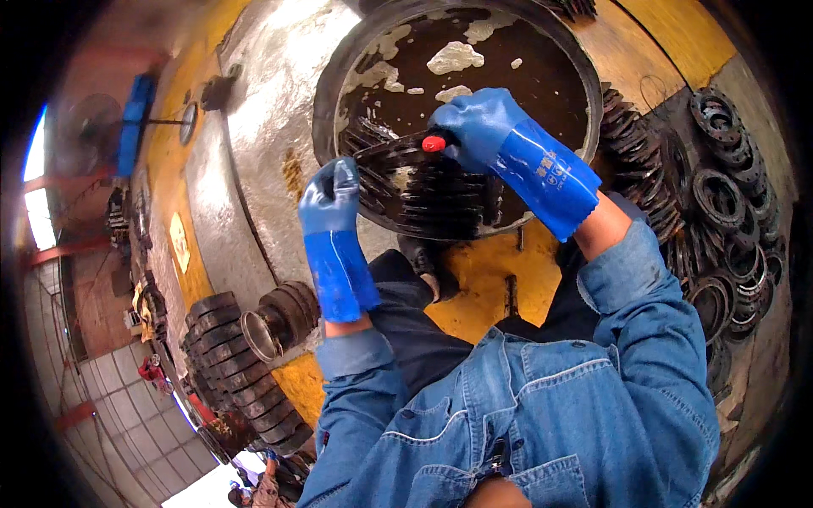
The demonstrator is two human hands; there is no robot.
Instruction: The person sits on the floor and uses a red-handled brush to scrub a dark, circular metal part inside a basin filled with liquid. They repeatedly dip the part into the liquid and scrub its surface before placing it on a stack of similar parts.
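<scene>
Both my hands wear blue rubber gloves over a large round basin of dark liquid with pale foam. My left hand is closed at the basin's near left rim, gripping one end of a dark, flat metal part. My right hand is closed above the liquid, around a tool with a red end; the rest of that tool is hidden by the glove and the dark part. Below them, a stack of wet, black flat parts sits inside the basin by its near rim.
Black rings lie heaped at the right, beside a leaning row of dark toothed parts. To the left stand a long stack of black discs and a metal cylinder. A person is at the lower left.
</scene>
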